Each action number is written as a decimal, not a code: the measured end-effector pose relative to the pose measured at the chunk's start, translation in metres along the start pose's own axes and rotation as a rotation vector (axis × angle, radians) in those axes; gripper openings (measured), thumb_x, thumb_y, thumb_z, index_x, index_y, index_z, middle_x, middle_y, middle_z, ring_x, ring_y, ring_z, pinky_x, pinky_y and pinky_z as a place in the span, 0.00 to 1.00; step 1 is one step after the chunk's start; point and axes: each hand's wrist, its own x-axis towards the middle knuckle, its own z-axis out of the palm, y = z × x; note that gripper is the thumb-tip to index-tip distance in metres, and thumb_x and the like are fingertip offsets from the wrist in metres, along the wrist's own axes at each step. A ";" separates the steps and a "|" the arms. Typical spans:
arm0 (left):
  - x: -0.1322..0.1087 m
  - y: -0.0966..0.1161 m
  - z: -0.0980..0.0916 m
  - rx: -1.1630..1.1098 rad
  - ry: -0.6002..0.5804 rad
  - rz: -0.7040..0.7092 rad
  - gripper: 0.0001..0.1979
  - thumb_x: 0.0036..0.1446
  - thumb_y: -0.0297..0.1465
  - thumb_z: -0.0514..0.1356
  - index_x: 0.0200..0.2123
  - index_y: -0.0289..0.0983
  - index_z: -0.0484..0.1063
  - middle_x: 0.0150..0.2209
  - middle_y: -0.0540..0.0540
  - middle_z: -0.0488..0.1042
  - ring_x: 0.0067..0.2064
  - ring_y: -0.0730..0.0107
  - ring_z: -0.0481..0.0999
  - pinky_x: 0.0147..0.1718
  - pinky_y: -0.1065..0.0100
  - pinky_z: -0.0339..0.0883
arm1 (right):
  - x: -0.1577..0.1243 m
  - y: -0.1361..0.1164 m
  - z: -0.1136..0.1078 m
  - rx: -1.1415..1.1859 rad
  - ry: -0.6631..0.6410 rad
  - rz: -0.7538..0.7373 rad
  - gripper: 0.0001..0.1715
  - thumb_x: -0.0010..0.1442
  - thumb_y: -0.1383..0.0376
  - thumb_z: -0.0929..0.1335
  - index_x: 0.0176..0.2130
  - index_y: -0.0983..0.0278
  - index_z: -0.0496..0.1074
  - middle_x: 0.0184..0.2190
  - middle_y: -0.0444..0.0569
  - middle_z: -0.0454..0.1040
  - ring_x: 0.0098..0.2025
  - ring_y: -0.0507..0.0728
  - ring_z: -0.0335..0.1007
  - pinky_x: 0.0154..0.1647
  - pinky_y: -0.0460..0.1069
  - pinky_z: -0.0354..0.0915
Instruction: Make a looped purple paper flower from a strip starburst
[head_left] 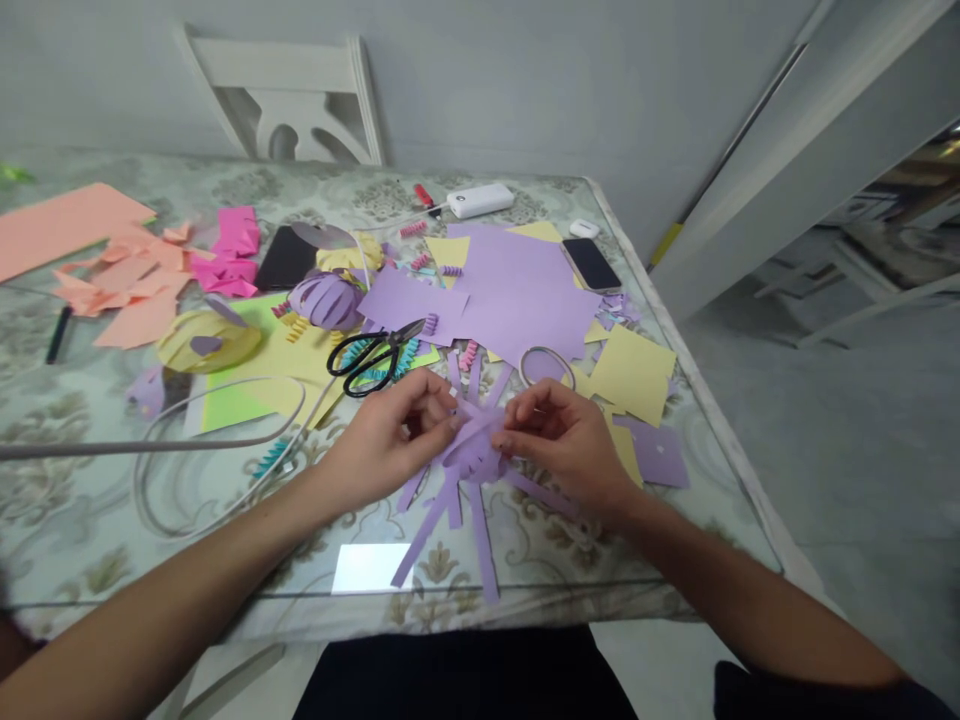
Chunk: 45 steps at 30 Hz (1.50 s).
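Both my hands are at a purple paper piece point(474, 462) with long cut strips fanning out from its middle over the table. My left hand point(409, 425) pinches a paper strip at the upper left of the piece between thumb and fingers. On the other side, my right hand point(559, 435) has thumb and forefinger closed on the piece's right edge. Black-handled scissors point(379, 358) lie just beyond my left hand. A roll of tape point(546, 370) sits behind my right hand.
A large purple sheet point(517, 290), yellow sheets point(634, 372), a phone point(591, 264) and a white power bank point(480, 201) lie farther back. Paper ball shapes, one purple point(328, 300) and one yellow point(208, 342), stand left. A white cable point(142, 480) loops across the left side.
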 end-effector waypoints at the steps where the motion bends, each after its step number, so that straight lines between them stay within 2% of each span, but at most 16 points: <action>1: -0.001 0.001 0.001 0.026 -0.007 0.020 0.06 0.66 0.33 0.62 0.42 0.38 0.68 0.26 0.55 0.68 0.26 0.76 0.67 0.26 0.73 0.63 | 0.000 0.000 0.001 -0.012 0.000 -0.012 0.25 0.46 0.63 0.83 0.30 0.62 0.67 0.29 0.41 0.76 0.30 0.50 0.75 0.33 0.47 0.76; 7: -0.006 0.008 0.006 0.080 0.015 0.155 0.08 0.65 0.31 0.62 0.42 0.39 0.64 0.28 0.55 0.69 0.26 0.76 0.68 0.26 0.72 0.64 | -0.004 0.003 0.006 -0.027 -0.006 -0.044 0.24 0.46 0.64 0.83 0.29 0.62 0.67 0.29 0.42 0.78 0.31 0.50 0.75 0.33 0.47 0.75; 15: -0.010 0.008 0.011 0.047 -0.100 0.150 0.08 0.63 0.29 0.63 0.42 0.39 0.65 0.30 0.53 0.72 0.26 0.77 0.70 0.25 0.73 0.64 | -0.005 0.005 0.008 -0.015 -0.011 -0.029 0.23 0.48 0.64 0.82 0.29 0.62 0.66 0.32 0.45 0.81 0.33 0.52 0.78 0.38 0.50 0.77; 19: -0.009 0.005 0.013 -0.020 -0.072 0.136 0.09 0.65 0.30 0.63 0.44 0.39 0.64 0.31 0.52 0.74 0.27 0.76 0.72 0.26 0.72 0.66 | -0.004 0.006 0.008 -0.001 -0.015 -0.015 0.20 0.47 0.66 0.83 0.30 0.62 0.71 0.32 0.44 0.80 0.35 0.52 0.78 0.40 0.49 0.77; 23: -0.009 0.000 0.014 -0.069 -0.006 0.114 0.12 0.64 0.31 0.65 0.45 0.40 0.63 0.34 0.51 0.76 0.27 0.76 0.72 0.26 0.72 0.67 | -0.002 0.006 0.008 -0.018 -0.076 0.036 0.15 0.51 0.64 0.81 0.36 0.62 0.77 0.33 0.44 0.80 0.34 0.52 0.78 0.40 0.48 0.76; 27: -0.009 -0.003 0.017 -0.106 0.021 0.117 0.14 0.64 0.32 0.65 0.46 0.40 0.62 0.35 0.51 0.77 0.27 0.77 0.72 0.26 0.72 0.67 | -0.001 0.006 0.007 0.045 -0.029 0.095 0.20 0.50 0.64 0.82 0.41 0.60 0.76 0.32 0.42 0.81 0.31 0.51 0.78 0.36 0.47 0.75; 29: -0.009 -0.002 0.017 -0.100 0.032 0.126 0.13 0.64 0.31 0.65 0.46 0.40 0.62 0.36 0.51 0.77 0.27 0.77 0.72 0.26 0.72 0.67 | -0.001 0.005 0.007 0.043 -0.022 0.138 0.20 0.49 0.63 0.82 0.40 0.60 0.77 0.31 0.43 0.81 0.31 0.51 0.78 0.35 0.47 0.75; 32: -0.009 0.001 0.014 -0.036 0.021 0.159 0.11 0.64 0.31 0.64 0.45 0.39 0.65 0.34 0.51 0.77 0.27 0.77 0.72 0.26 0.72 0.67 | 0.000 0.002 0.006 0.015 -0.036 0.173 0.15 0.49 0.61 0.82 0.35 0.62 0.79 0.29 0.43 0.80 0.29 0.51 0.76 0.34 0.47 0.74; 35: -0.008 0.008 0.006 0.127 -0.020 0.209 0.03 0.67 0.31 0.60 0.40 0.37 0.70 0.30 0.51 0.73 0.27 0.75 0.70 0.27 0.72 0.65 | 0.000 0.001 0.006 -0.014 -0.025 0.166 0.14 0.49 0.60 0.82 0.33 0.63 0.79 0.26 0.42 0.79 0.27 0.50 0.74 0.31 0.47 0.72; 39: -0.007 0.015 -0.002 0.248 -0.065 0.227 0.09 0.69 0.30 0.55 0.33 0.37 0.69 0.26 0.53 0.69 0.27 0.75 0.68 0.28 0.72 0.63 | 0.000 0.002 0.005 -0.054 -0.011 0.153 0.14 0.50 0.59 0.81 0.33 0.64 0.81 0.25 0.43 0.79 0.26 0.50 0.73 0.30 0.47 0.71; 45: -0.006 0.018 -0.002 0.344 -0.149 0.266 0.08 0.69 0.29 0.55 0.35 0.37 0.67 0.23 0.56 0.66 0.23 0.78 0.66 0.25 0.74 0.59 | -0.003 0.007 0.009 -0.060 -0.033 0.111 0.11 0.50 0.60 0.81 0.34 0.63 0.83 0.24 0.43 0.78 0.26 0.50 0.73 0.31 0.46 0.72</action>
